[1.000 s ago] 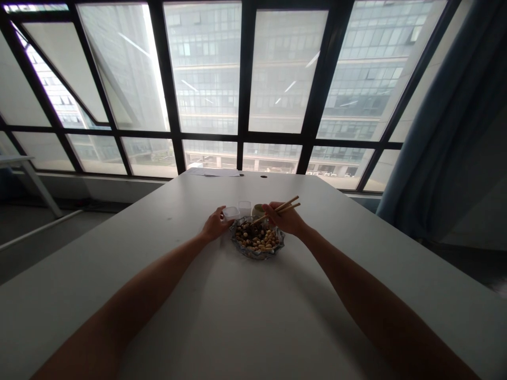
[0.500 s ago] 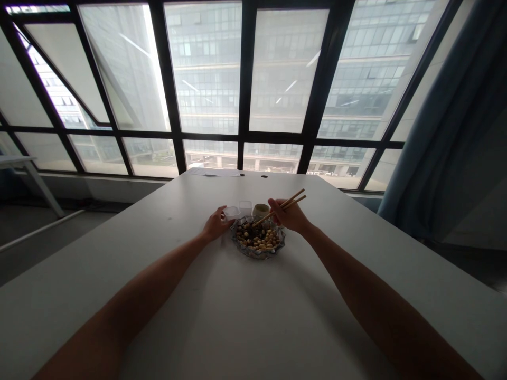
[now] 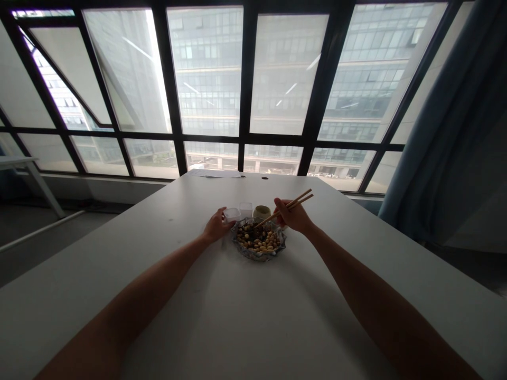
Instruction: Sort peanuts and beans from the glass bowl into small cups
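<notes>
My right hand [image 3: 292, 214] is closed around a pair of wooden chopsticks [image 3: 301, 199]. Their tips reach down into a clear, wavy-rimmed glass bowl [image 3: 259, 257], among dark pieces near its middle. Pale, nut-like pieces [image 3: 266, 244] fill the front and right of the bowl; they are too small to name surely. At the bowl's back left, my left hand [image 3: 217, 224] grips a small clear plastic container [image 3: 232, 214] between thumb and fingers. A second clear container [image 3: 246, 208] and a yellowish-green cup [image 3: 262, 212] stand just behind the bowl.
All of this stands on a long white table [image 3: 237, 316]. White paper [image 3: 216, 173] lies at its far edge, beside small round holes. Large black-framed windows rise beyond, a blue curtain [image 3: 431, 121] hangs at the right, and another white table [image 3: 24, 161] stands at the left.
My right hand has shifted slightly to the right, and the chopsticks with it; their tips remain in the bowl. My left hand keeps its hold on the container.
</notes>
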Demonstrator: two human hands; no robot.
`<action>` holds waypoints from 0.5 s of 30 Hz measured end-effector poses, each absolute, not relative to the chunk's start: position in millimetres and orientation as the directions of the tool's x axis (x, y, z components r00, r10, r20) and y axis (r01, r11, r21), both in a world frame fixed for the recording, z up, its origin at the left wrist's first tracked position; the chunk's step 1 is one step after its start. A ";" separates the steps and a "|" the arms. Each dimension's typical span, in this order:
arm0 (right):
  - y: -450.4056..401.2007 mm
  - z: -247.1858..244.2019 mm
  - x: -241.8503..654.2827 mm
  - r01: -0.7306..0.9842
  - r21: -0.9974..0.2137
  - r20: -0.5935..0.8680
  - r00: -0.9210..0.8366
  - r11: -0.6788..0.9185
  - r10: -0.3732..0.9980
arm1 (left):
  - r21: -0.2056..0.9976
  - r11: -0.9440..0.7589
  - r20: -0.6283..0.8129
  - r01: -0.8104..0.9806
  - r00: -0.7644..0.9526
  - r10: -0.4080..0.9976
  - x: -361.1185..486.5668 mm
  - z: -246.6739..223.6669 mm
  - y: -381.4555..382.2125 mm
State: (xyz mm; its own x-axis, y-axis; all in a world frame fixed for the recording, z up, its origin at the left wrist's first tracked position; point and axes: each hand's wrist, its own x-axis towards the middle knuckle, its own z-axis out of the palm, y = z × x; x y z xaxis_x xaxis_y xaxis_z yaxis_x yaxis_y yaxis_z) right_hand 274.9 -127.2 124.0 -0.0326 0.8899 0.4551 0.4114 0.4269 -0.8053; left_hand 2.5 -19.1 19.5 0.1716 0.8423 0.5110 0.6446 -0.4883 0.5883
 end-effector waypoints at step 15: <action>-124.7 117.4 275.1 0.459 -0.778 0.419 -0.129 0.429 0.899 | 0.599 -0.472 0.497 0.647 0.163 0.852 3.5 18.4 -18.7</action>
